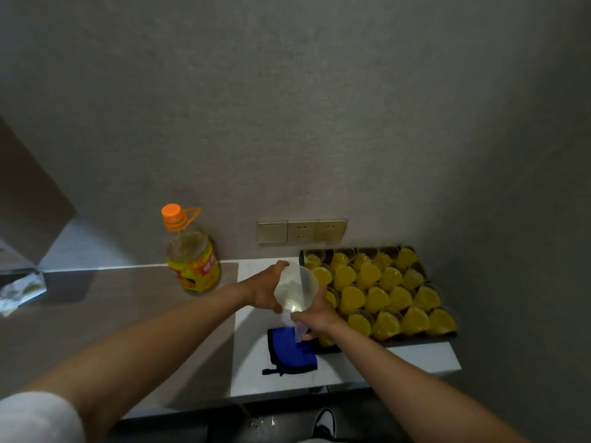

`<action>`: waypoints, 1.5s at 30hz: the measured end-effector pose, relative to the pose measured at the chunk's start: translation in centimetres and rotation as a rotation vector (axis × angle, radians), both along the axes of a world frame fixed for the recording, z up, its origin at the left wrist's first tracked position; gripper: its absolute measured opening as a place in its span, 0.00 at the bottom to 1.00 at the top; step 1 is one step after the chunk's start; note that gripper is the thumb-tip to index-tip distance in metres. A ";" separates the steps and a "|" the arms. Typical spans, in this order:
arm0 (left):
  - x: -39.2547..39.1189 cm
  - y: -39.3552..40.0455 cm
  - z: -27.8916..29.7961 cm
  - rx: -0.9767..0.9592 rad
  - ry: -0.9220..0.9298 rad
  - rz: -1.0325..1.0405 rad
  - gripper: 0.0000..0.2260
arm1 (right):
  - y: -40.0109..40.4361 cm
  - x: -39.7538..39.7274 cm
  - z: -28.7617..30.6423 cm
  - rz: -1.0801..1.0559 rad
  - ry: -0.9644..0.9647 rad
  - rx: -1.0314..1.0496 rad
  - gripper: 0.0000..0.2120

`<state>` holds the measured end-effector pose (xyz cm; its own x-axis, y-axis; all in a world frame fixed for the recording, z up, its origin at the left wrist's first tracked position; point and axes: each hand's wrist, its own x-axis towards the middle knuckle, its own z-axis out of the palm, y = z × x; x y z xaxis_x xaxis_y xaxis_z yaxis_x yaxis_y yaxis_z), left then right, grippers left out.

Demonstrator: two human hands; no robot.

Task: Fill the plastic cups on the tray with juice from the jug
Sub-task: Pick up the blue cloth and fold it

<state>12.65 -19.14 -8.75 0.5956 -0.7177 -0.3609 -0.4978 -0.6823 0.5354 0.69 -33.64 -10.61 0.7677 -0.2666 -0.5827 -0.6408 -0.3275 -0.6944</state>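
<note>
Translucent jug (294, 290), looking empty, is tipping toward the cups (377, 289) right of both hands' gripping fingers (281, 265).

bare counter (134, 302) lies left of the bottle (193, 260); packed cups (377, 292) fill the tray (428, 338).

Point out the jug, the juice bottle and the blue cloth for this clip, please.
jug (292, 290): head view, on its translucent side wall, between both hands.
juice bottle (195, 270): head view, on the yellow label.
blue cloth (292, 354): head view, on its middle, below the jug.
</note>
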 end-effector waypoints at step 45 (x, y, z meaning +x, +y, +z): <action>3.0 16.7 7.0 -0.038 -0.390 0.776 0.25 | 14.0 14.9 5.3 0.429 -0.314 -0.325 0.30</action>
<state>15.69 -2.43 -1.78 0.9978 -0.0650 -0.0136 -0.0518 -0.8902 0.4526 15.64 -19.67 -5.26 0.9673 -0.0221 -0.2527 -0.1866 -0.7368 -0.6498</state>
